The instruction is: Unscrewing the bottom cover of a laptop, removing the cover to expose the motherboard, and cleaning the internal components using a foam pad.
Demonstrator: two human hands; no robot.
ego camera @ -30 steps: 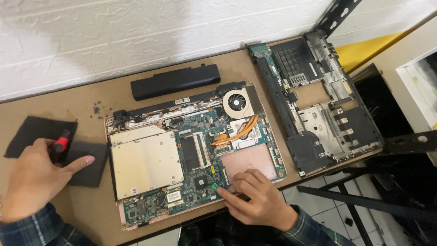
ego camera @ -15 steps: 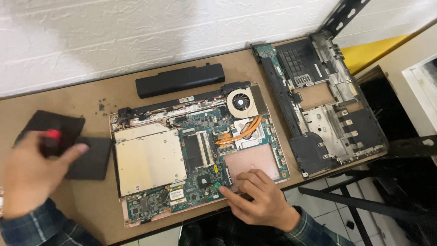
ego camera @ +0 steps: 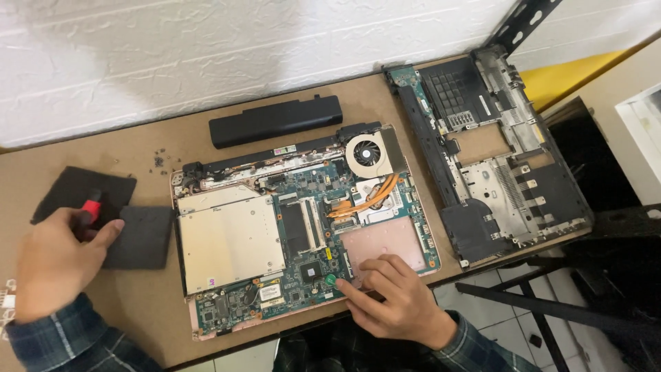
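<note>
A: Right hand (ego camera: 396,303) rested on near edge of opened laptop (ego camera: 303,227), fingers curled, index tip touching green coin cell (ego camera: 330,280), just left of it.

B: Left hand (ego camera: 55,258)?

A: Farther left, closed round red-handled screwdriver (ego camera: 89,208), probably over black covers (ego camera: 113,217).

Beside the green circuit board (ego camera: 310,241): a dull silvery metal drive cover (ego camera: 231,241), glossy copper heat pipes (ego camera: 368,196) — above it, a matt black plastic battery (ego camera: 275,120); beneath, smooth brown tabletop (ego camera: 103,151).
</note>
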